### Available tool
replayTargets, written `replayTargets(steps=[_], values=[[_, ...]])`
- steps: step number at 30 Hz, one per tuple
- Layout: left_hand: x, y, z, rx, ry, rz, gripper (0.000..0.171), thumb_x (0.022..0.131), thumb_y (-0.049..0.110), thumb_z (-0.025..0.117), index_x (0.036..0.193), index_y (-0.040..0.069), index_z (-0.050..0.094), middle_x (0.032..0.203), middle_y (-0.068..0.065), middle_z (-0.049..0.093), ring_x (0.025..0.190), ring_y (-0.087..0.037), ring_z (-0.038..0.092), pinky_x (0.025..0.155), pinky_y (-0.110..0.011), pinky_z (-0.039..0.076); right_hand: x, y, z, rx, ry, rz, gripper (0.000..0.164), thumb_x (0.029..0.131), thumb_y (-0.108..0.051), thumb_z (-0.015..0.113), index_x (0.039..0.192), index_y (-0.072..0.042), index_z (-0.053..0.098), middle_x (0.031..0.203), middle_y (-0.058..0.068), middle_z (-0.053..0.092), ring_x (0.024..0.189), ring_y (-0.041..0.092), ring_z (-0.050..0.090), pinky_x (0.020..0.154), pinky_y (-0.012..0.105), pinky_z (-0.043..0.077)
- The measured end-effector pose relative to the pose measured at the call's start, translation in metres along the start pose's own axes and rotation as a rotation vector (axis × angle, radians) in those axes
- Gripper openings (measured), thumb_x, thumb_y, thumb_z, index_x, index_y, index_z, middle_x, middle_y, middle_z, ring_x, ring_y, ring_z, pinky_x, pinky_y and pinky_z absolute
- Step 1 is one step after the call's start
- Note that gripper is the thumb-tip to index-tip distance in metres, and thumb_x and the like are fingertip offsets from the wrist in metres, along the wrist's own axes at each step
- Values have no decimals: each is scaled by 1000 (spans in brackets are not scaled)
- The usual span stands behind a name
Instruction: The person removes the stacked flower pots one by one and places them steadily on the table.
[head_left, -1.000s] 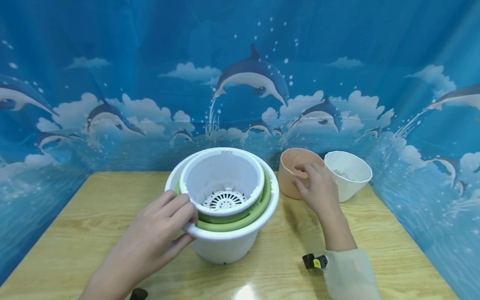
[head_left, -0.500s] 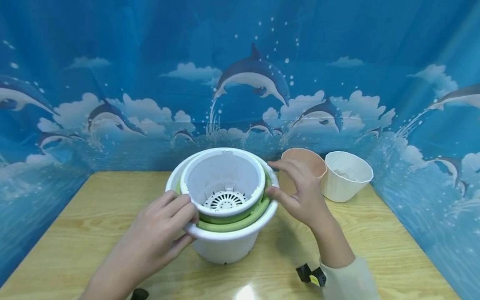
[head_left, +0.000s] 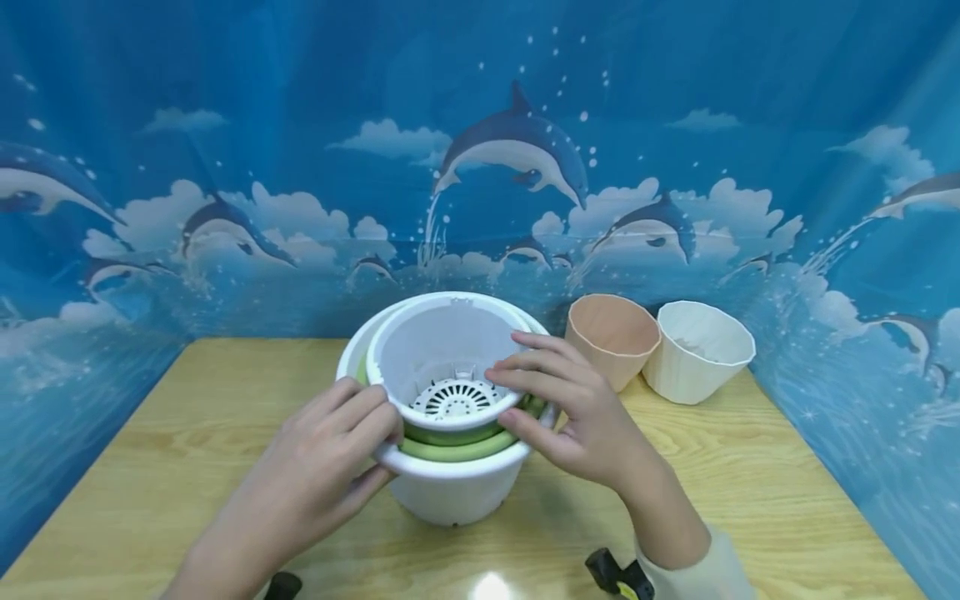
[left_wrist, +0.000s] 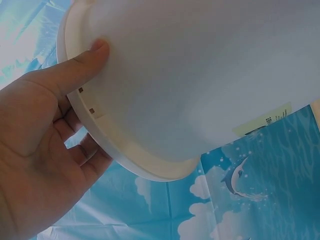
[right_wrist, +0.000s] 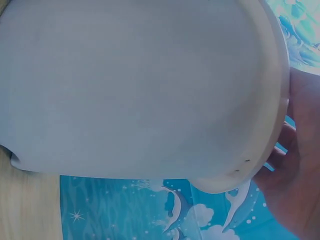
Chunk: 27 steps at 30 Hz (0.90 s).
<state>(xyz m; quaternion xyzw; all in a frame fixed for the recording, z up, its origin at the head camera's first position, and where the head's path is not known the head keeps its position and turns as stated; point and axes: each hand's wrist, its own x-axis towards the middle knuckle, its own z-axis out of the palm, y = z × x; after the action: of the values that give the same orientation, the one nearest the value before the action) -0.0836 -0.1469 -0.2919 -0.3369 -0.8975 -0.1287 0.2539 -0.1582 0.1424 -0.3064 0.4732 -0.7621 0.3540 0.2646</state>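
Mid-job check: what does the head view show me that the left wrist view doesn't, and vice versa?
Only the head view: the right hand at the rim of the inner white pot, the green pot around it, and the peach pot and faceted white pot beyond.

Only the left wrist view: a pale label on the outer wall of the big white pot, and small dark slots by its rim.

Both: the left hand gripping the big white pot's rim, and the blue dolphin backdrop.

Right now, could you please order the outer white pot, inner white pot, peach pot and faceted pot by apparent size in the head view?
Outer white pot
Inner white pot
Peach pot and faceted pot: too alike to rank
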Motion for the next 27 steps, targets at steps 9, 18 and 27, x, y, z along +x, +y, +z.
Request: replayTargets(steps=[9, 18, 27], values=[[1, 0, 0, 8, -10, -1, 36, 74, 26, 87, 91, 24, 56, 96, 14, 57, 92, -8, 51, 73, -30, 51, 2, -2, 3, -31, 34, -55, 27, 98, -44, 61, 100, -19, 73, 103, -5, 70, 124, 27, 54, 111, 43, 39], [1, 0, 0, 1, -6, 1, 36, 73, 25, 87, 91, 24, 56, 96, 14, 57, 92, -8, 50, 73, -29, 50, 4, -9, 4, -76, 42, -120, 28, 98, -40, 61, 101, -14, 72, 102, -1, 68, 107, 22, 60, 113, 51, 37], [2, 1, -1, 1, -17, -9, 37, 72, 25, 88, 91, 24, 56, 95, 15, 56, 91, -7, 50, 72, -29, 50, 8, -11, 6, -114, 54, -140, 29, 98, -40, 61, 100, -12, 71, 100, -1, 67, 102, 19, 60, 108, 49, 43]])
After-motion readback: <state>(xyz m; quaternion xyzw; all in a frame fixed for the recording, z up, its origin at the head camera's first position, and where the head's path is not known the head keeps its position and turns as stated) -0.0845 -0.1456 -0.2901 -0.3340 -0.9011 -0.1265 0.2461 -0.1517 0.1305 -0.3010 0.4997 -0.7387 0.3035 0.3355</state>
